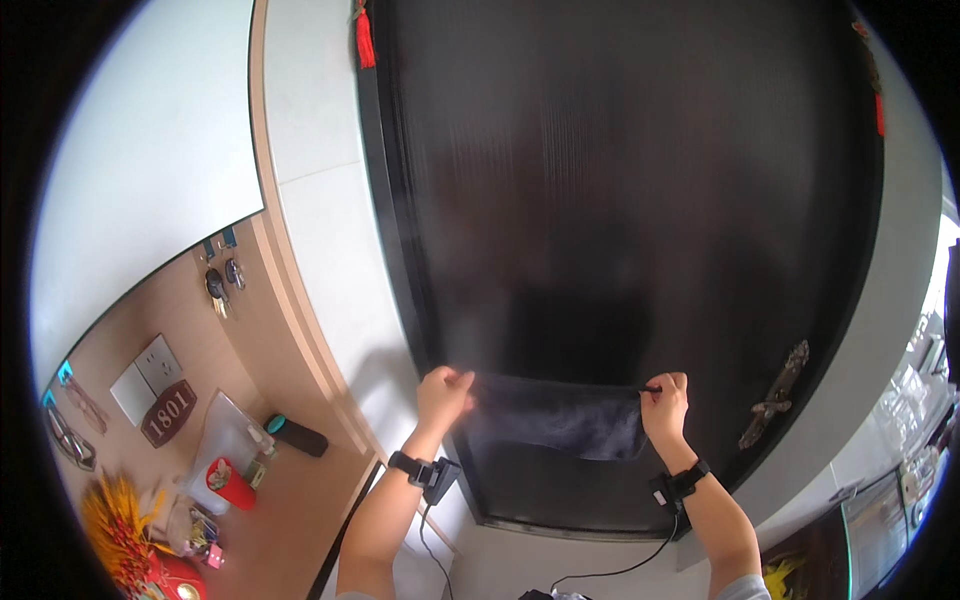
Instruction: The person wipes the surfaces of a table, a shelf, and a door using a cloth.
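Observation:
A thin, see-through dark sheet point(570, 420), perhaps mesh or film, hangs stretched between my two hands in front of a dark door point(600, 225). My left hand point(444, 397) pinches its upper left corner between thumb and fingers. At the upper right corner my right hand point(665, 405) grips the sheet, with a small dark end showing at the fingertips. Both wrists wear black straps with small devices and cables. The sheet's lower edge hangs loose and curved.
An ornate door handle point(771, 401) is at the right. Left stands a wooden shelf point(300, 510) with a red cup point(231, 484), a dark cylinder point(297, 436) and a red vase point(176, 577). Keys point(217, 289) hang above. A red tassel point(365, 37) hangs by the door frame.

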### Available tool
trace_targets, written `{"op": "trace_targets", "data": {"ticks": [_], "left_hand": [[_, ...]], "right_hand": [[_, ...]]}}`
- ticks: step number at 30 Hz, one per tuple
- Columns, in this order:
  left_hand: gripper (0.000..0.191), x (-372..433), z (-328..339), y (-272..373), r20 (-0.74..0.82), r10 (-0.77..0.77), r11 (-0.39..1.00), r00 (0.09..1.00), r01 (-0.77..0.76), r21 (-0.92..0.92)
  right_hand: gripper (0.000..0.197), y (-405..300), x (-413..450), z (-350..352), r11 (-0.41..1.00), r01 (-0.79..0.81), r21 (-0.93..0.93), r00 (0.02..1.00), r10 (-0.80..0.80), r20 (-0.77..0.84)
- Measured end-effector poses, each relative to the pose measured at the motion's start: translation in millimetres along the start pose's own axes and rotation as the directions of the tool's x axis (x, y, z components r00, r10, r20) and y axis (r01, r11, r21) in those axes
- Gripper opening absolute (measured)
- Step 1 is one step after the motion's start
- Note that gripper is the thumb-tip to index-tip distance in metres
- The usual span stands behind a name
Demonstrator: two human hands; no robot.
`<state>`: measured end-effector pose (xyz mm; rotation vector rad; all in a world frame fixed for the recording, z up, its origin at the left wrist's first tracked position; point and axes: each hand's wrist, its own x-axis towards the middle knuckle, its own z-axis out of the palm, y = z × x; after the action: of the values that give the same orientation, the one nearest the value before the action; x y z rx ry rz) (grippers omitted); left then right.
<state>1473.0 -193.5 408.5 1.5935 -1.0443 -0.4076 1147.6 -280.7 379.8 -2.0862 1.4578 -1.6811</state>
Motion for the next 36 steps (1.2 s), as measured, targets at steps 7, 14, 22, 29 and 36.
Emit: {"op": "trace_targets", "data": {"ticks": [7, 14, 22, 29, 36], "left_hand": [[0.023, 52.3, 36.3, 39.2, -0.586, 0.378, 0.926, 0.717, -0.284, 0.249], [0.018, 119.2, 48.4, 94.8, -0.781, 0.151, 0.887, 0.606, -0.432, -0.163], [0.074, 147.7, 89.8, 112.3, -0.346, 0.665, 0.734, 0.662, -0.665, 0.138], [0.060, 157.2, 90.2, 116.3, -0.480, 0.742, 0.649, 0.467, -0.681, 0.340], [0.078, 207.9, 43.0, 167.2, -0.175, 0.904, 0.423, 0.390, -0.760, 0.494]], "right_hand": [[0.013, -36.7, 91.6, 24.6, 0.992, 0.125, -0.027, 0.960, -0.128, -0.249], [0.012, -70.0, 157.5, 39.5, 0.969, 0.244, -0.045, 0.883, -0.242, -0.402], [0.016, -65.0, 176.5, 64.2, 0.923, 0.347, -0.165, 0.740, -0.378, -0.556], [0.030, -55.8, 172.9, 81.8, 0.843, 0.411, -0.347, 0.720, -0.534, -0.443], [0.061, -95.5, 248.4, 67.8, 0.787, 0.311, -0.533, 0.699, -0.569, -0.433]]}}
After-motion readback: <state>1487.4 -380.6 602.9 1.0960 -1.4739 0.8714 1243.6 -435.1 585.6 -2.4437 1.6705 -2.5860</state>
